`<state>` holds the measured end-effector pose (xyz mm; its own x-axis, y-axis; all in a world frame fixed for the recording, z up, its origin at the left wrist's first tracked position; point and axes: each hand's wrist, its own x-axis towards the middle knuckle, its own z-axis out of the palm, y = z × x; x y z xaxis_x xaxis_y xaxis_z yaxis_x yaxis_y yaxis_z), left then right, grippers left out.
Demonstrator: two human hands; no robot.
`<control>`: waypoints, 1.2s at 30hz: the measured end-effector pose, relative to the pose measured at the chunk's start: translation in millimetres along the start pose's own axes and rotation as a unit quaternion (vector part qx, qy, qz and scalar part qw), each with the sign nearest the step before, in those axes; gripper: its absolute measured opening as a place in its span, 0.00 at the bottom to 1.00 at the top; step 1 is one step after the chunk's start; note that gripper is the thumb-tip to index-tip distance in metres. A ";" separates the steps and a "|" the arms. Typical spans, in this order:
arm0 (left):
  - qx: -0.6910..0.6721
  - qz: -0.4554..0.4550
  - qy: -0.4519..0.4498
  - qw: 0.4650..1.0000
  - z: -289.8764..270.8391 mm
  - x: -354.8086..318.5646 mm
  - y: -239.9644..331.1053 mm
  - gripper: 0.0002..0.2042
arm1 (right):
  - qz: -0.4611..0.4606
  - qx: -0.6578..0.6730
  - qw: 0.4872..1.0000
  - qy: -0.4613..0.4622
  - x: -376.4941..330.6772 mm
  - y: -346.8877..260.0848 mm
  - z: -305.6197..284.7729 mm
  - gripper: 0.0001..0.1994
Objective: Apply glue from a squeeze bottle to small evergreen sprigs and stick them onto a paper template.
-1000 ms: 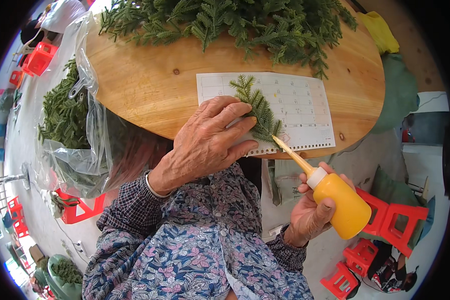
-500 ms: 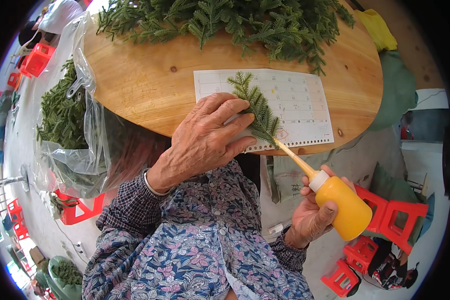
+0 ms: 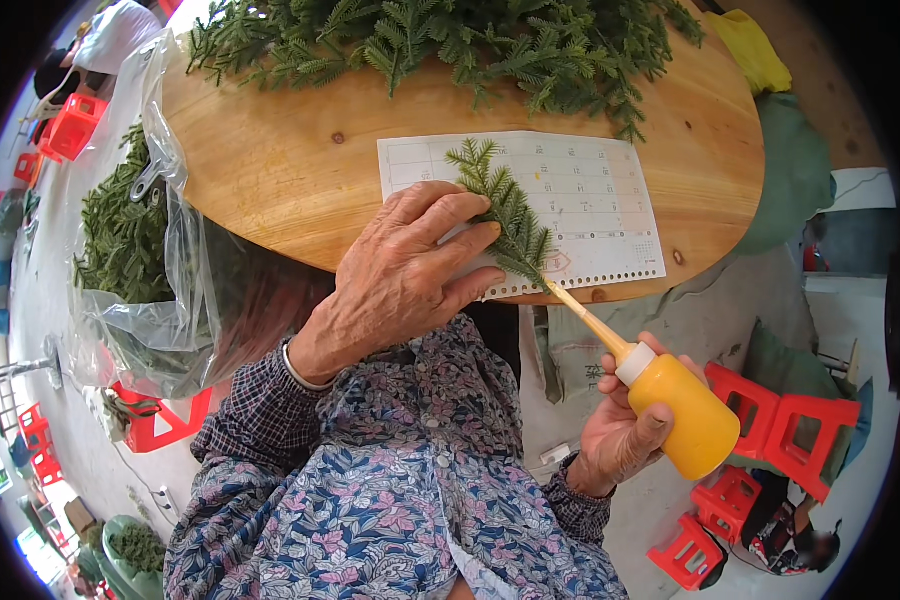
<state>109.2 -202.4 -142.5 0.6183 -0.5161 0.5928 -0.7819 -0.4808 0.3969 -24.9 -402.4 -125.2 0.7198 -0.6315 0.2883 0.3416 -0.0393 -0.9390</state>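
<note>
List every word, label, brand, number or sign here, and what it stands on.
White sheet: upside-down print in a grid, too small to read surely.
Same sheet, by the green sprig: a red printed mark, not legible.
Yellow bottle: no lettering shows.

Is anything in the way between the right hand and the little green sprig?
Only the yellow bottle the right hand holds: its nozzle reaches across to the lower end of the green sprig. Nothing else visible blocks it; the left hand is on the far side.
</note>
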 end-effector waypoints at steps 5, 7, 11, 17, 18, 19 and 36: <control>-0.004 0.003 -0.001 1.000 -7.3 2.1 -3.4 0.14 | 0.001 0.007 1.000 0.004 -1.4 -4.0 4.0 0.30; -0.006 0.004 -0.002 1.000 -8.7 2.6 -3.5 0.14 | 0.001 0.010 1.000 0.005 -1.8 -5.0 4.5 0.30; -0.012 -0.011 0.000 1.000 -9.2 2.4 -1.2 0.15 | 0.000 0.007 1.000 0.006 -2.5 -5.4 2.1 0.30; 0.008 0.005 -0.002 1.000 -9.6 3.7 -1.2 0.14 | 0.005 0.010 1.000 0.017 -4.4 -5.4 0.3 0.31; 0.008 0.004 -0.002 1.000 -9.5 3.7 -1.0 0.14 | 0.005 0.011 1.000 0.018 -4.6 -5.4 -0.3 0.31; 0.008 0.003 -0.001 1.000 -9.4 3.8 -0.8 0.14 | 0.005 0.013 1.000 0.018 -4.9 -5.3 -1.0 0.31; 0.006 0.010 0.010 1.000 -6.2 3.2 -0.8 0.14 | 0.014 0.020 0.999 0.037 -10.0 -5.3 -12.4 0.30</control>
<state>111.3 -199.2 -136.5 0.6012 -0.5112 0.6141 -0.7927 -0.4788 0.3774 -41.4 -405.5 -125.4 0.6837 -0.6869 0.2465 0.3475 0.0093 -0.9376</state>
